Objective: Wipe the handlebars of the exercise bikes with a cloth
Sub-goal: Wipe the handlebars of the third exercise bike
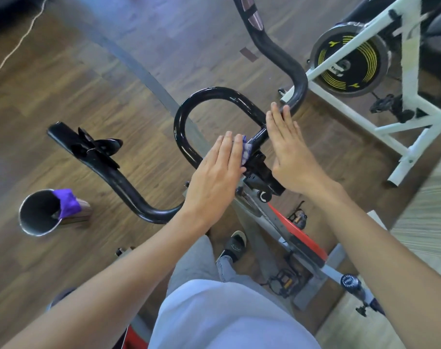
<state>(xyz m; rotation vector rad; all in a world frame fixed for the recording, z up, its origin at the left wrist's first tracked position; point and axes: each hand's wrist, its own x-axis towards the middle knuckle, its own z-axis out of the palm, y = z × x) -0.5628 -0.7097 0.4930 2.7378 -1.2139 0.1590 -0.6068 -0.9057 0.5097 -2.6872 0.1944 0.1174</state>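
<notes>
Mostly hidden: the small purple-and-white patterned cloth [246, 151], only a strip showing at 3 o'clock of the left hand [218, 170], the rest under the palm. That hand lies flat, fingers straight and together, pressing the cloth against the glossy black tubular handlebars [189, 114] at the centre clamp. The right hand [288, 152] is also flat and open, fingers straight, fingertips touching the bar just at 1 o'clock of the clamp; it holds nothing.

The handlebars are a smooth curved tube: one closed loop at 12 o'clock of the hands, one long arm sweeping to 9 o'clock, another to 1 o'clock and cut off by the top edge. A black crumpled wrapping [96, 147] clings to the 9 o'clock arm; what it is, cannot tell. The black boxy clamp block [261, 176] sits between the two hands, its lower part shadowed.

Two bikes: the grey-and-red framed bike [297, 238] under the hands, frame partly hidden by the arms, and a white-framed bike with a black-and-yellow flywheel [350, 64] at 2 o'clock, cut off at the right edge.

One shiny steel cup [39, 212] stands on the brown wood-plank floor [63, 84] at 8 o'clock, with one bright purple rag [68, 204] draped over its rim. One thin pale cord [20, 39] lies at 10 o'clock.
</notes>
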